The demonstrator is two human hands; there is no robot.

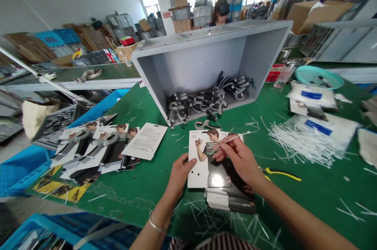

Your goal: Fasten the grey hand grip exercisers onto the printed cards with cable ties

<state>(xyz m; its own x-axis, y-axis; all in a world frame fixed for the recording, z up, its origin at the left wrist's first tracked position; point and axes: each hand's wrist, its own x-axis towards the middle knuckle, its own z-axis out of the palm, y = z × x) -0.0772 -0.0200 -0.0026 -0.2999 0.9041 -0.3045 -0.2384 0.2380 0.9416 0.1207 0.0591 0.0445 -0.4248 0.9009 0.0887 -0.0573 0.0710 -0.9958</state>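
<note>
My left hand (pixel 181 169) grips the left edge of a printed backing card (pixel 198 175), its thumb on the front and its fingers behind. Over the card's upper right, my right hand (pixel 240 159) is closed in a pinch on a thin white cable tie (pixel 228 140). The tie's far end sticks out to the right above the fingers. Small punched holes show in the card. Under it lies a stack of similar cards (pixel 229 199). Just beyond the card, a hand grip strengthener (pixel 207 124) with grey and black handles rests on the green table (pixel 159 187).
A grey bin (pixel 191 38) lies on its side, opening towards me, with several hand grips inside. Carded grips (pixel 108 144) are piled at left beside a loose white card (pixel 145 140). Cable ties (pixel 303 142) and yellow-handled pliers (pixel 282 173) lie at right. A person (pixel 220 12) is behind the bin.
</note>
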